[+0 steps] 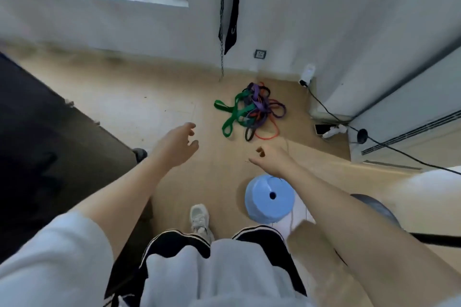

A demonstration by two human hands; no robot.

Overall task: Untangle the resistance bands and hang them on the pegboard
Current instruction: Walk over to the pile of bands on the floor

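**Green, purple, orange: the knot waits on the floor**

Green, purple, black and thin orange loops lie heaped together as one tangle of resistance bands (250, 109) on the tan floor (154, 97), near the wall corner at about one o'clock from the person's feet. No pegboard is in view, so nothing hangs yet and the task looks barely begun.

Both arms reach forward toward the pile. The left hand (178, 146) sits at about eleven o'clock from the white shoe (199, 219), fingers loosely spread, its grip wide and holding nothing. The right hand (270, 158) is at about one o'clock, fingers curled loosely inward, also holding nothing as far as can be seen. Both hands are well apart from the bands.

Risks from here, as a judgement:
- Grabbing the heap by one loop and pulling would likely tighten the knot, since the thin orange band threads through the thicker ones.
- A stretched band that slips free could snap back at the hands.
- A black cable (331, 113) runs along the floor at three o'clock of the pile, toward a power strip (334, 131); a trailing loop could catch on it.
- A blue round stool (269, 198) stands just beside the right forearm, and stepping forward could knock it.
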